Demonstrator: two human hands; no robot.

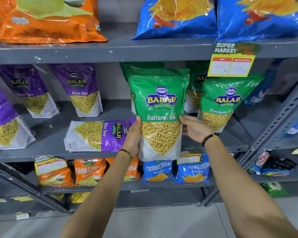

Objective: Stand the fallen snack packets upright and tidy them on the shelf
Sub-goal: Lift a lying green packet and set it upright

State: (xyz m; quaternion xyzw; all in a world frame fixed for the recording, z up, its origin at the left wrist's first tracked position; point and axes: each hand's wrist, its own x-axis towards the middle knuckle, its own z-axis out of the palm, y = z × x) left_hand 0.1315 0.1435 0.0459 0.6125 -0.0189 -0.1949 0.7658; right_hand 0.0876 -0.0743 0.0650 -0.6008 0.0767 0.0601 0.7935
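Green packet (159, 107) upright at frame centre, gripped at both lower edges: left hand (133, 134) on its left side, right hand (193, 128) on its right. Fingers of both mostly hidden behind packet. Packet covers more green packets behind. Purple packet (100, 135) lies flat on its side, left of centre, on grey metal shelf (46, 140). Price tag (232, 60) upper right, handwriting faint. Top-row bags cut off. Grey floor below.

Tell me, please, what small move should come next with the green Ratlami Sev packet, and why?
Probably set the green Ratlami Sev packet down on the shelf. Both hands, left hand and right hand, hold it upright, its base overhanging the front edge.
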